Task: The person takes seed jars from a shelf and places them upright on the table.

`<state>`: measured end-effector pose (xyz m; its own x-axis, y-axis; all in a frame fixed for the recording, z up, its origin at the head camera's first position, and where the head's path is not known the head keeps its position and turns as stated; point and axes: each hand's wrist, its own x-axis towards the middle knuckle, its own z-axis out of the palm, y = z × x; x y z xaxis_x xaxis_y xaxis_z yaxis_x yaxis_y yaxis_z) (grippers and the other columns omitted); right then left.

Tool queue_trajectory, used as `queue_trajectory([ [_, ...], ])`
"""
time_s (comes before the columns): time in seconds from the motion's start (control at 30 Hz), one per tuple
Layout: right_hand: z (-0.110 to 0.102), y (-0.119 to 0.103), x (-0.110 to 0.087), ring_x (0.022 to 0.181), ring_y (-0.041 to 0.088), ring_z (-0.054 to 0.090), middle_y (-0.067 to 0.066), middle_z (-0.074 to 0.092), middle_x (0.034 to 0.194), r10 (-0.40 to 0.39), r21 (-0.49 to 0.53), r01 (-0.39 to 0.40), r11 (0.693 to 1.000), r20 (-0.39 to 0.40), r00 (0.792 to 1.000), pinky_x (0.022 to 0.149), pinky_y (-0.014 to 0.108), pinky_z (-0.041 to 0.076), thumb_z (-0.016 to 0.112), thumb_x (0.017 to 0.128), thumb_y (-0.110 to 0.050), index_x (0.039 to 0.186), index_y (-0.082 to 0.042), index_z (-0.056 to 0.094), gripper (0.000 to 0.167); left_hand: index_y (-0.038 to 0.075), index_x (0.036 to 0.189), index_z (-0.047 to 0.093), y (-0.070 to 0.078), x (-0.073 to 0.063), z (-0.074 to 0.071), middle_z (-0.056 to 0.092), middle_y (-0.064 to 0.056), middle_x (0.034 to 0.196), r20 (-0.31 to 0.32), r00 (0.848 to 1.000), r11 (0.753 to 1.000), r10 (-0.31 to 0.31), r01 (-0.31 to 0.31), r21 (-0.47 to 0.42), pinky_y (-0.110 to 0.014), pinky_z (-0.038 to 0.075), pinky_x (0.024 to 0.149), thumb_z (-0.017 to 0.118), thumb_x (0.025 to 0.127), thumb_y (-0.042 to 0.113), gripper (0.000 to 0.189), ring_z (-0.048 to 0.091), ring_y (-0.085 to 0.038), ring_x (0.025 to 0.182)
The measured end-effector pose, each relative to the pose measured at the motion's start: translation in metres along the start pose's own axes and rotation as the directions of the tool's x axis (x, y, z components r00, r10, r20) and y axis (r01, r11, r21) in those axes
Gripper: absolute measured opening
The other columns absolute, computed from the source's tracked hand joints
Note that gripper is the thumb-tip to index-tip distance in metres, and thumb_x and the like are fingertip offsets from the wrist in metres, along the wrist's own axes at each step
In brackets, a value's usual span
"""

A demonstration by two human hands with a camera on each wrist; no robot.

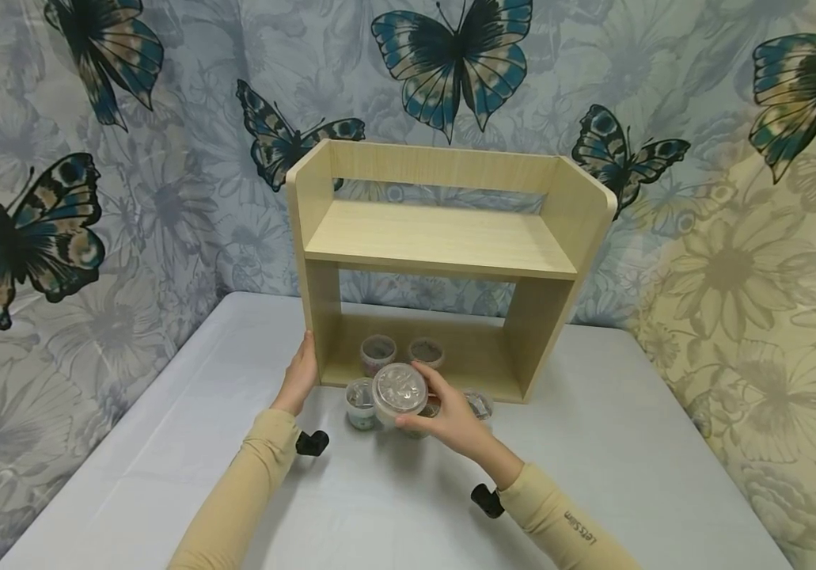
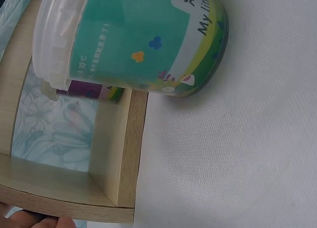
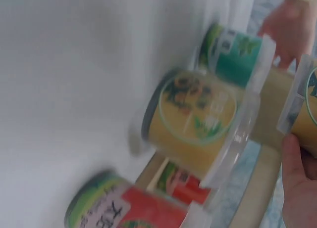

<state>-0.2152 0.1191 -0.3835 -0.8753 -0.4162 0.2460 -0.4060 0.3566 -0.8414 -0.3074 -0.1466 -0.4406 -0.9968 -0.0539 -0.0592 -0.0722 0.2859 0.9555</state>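
My right hand holds a plastic jar with a clear lid above the table, thumb and fingers around its sides. In the right wrist view this jar shows a yellow label at the right edge. Under it stands another yellow-labelled jar. A teal-labelled jar is to its left, and a red-labelled jar to its right. My left hand rests against the outer left side of a small wooden shelf, fingers extended. Its fingertips show beside the panel in the left wrist view.
Two more jars stand on the bottom board of the shelf: a purple-labelled one and a red-labelled one. White cloth covers the table. Butterfly-patterned wall covering hangs behind the shelf.
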Motion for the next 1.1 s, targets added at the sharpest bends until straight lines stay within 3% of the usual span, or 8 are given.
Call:
queue_trajectory([
  [0.27,0.024,0.037,0.000,0.111,0.022,0.053,0.008,0.047,0.133,-0.011,-0.008,0.012,1.000,0.071,0.997,0.091,0.036,0.045,0.080,0.073,-0.033,0.144,-0.013,0.033,0.088,0.005,0.149,0.007,0.003,-0.002,0.002,0.006,-0.015,0.153,-0.035,0.999,0.999,0.033,-0.033,-0.009,-0.048,0.006,0.111,0.007,0.090,0.068,0.086,0.002,-0.034,0.138],
  [0.53,0.040,0.045,-0.005,0.114,0.021,0.052,0.008,0.044,0.136,-0.041,0.020,0.039,0.999,0.140,0.989,0.094,0.032,0.043,0.081,0.072,-0.032,0.143,-0.005,0.033,0.090,0.007,0.149,0.006,-0.001,0.000,0.001,0.005,-0.014,0.153,-0.034,0.999,0.999,0.033,-0.033,0.004,-0.046,0.006,0.111,0.006,0.091,0.067,0.084,0.002,-0.032,0.138],
  [0.73,0.047,0.049,-0.006,0.114,0.022,0.052,0.009,0.043,0.137,-0.024,-0.004,0.025,1.000,0.179,0.984,0.093,0.031,0.044,0.081,0.072,-0.033,0.143,-0.005,0.034,0.089,0.008,0.150,0.004,0.000,0.000,0.002,0.005,-0.013,0.153,-0.027,1.000,1.000,0.002,-0.002,-0.006,-0.046,0.007,0.111,0.005,0.090,0.067,0.084,0.002,-0.031,0.138],
  [1.1,0.058,0.051,-0.006,0.113,0.021,0.052,0.008,0.045,0.135,-0.024,0.004,0.024,1.000,0.240,0.971,0.092,0.030,0.044,0.082,0.071,-0.032,0.142,-0.005,0.035,0.089,0.008,0.150,0.005,-0.001,0.000,0.002,0.006,-0.014,0.153,-0.039,0.999,1.000,0.005,-0.005,-0.001,-0.049,0.009,0.110,0.006,0.089,0.068,0.085,0.004,-0.034,0.138],
])
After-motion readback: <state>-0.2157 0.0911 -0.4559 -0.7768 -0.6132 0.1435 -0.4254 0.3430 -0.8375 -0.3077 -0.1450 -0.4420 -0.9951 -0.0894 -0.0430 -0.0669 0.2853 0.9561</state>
